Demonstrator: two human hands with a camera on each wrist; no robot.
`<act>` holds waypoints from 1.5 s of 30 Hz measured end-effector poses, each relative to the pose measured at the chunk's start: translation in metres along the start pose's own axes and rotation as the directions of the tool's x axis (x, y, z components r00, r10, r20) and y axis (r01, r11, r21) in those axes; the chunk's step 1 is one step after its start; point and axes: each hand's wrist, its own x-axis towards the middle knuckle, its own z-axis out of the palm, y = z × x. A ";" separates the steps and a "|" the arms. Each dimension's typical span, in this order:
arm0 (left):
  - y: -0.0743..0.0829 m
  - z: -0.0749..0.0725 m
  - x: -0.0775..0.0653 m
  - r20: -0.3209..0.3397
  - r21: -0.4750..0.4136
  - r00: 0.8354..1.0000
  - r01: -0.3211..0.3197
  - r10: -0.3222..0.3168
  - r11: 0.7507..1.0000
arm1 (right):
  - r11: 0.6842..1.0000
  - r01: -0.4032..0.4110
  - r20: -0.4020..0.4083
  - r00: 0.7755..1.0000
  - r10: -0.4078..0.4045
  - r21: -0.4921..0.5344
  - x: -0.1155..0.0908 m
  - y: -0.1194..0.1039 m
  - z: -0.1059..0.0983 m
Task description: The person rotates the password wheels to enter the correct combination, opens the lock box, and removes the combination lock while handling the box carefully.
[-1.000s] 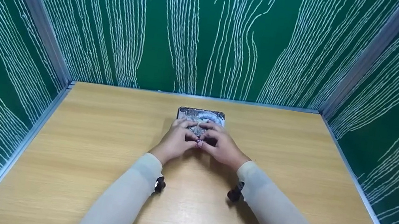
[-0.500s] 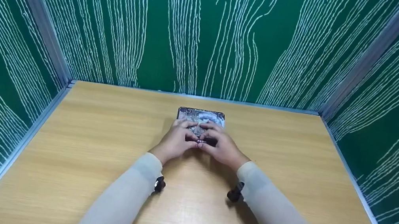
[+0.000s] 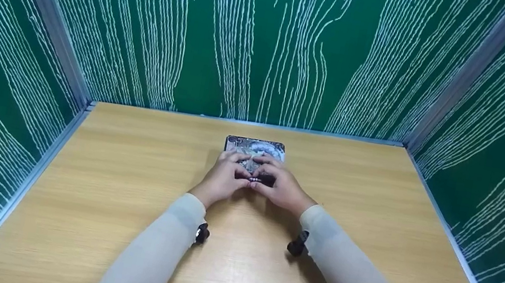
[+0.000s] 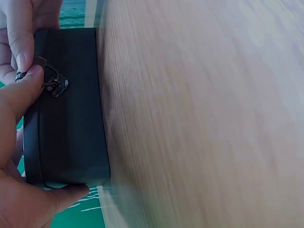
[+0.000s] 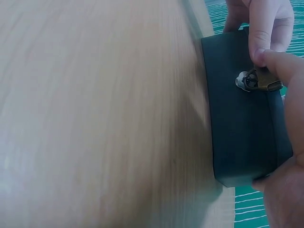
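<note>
On the tabletop (image 3: 234,255), a dark box (image 4: 73,128) with a patterned lid (image 3: 264,148) sits between left hand (image 3: 222,177) and right hand (image 3: 283,187), each grip curled around an end. The thumbs (image 4: 24,90) meet at its small front lock (image 5: 269,81), apparently touching it.

A dark box (image 4: 73,130) with a patterned lid (image 3: 259,148) was set flat and closed on the wooden table (image 3: 234,270); a small metal clasp (image 5: 269,83) was fixed midway along its front.
</note>
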 end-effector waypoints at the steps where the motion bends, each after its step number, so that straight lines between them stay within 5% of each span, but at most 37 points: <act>1: 0.000 0.000 0.000 -0.001 0.001 1.000 -0.008 0.008 1.000 | 1.000 0.003 -0.001 1.000 -0.003 0.001 0.000 0.000 0.000; 6: 0.002 -0.002 -0.002 -0.005 0.006 0.999 -0.043 0.043 0.999 | 1.000 0.008 -0.004 1.000 -0.008 0.006 0.001 0.002 0.001; 22: 0.002 -0.001 -0.003 0.005 -0.011 1.000 0.009 -0.009 1.000 | 0.997 -0.053 0.013 0.999 0.052 0.064 -0.001 -0.003 -0.003; 45: -0.001 0.000 -0.001 -0.001 -0.021 1.000 -0.011 0.011 1.000 | 0.999 -0.015 0.002 1.000 0.015 0.037 0.000 0.000 -0.003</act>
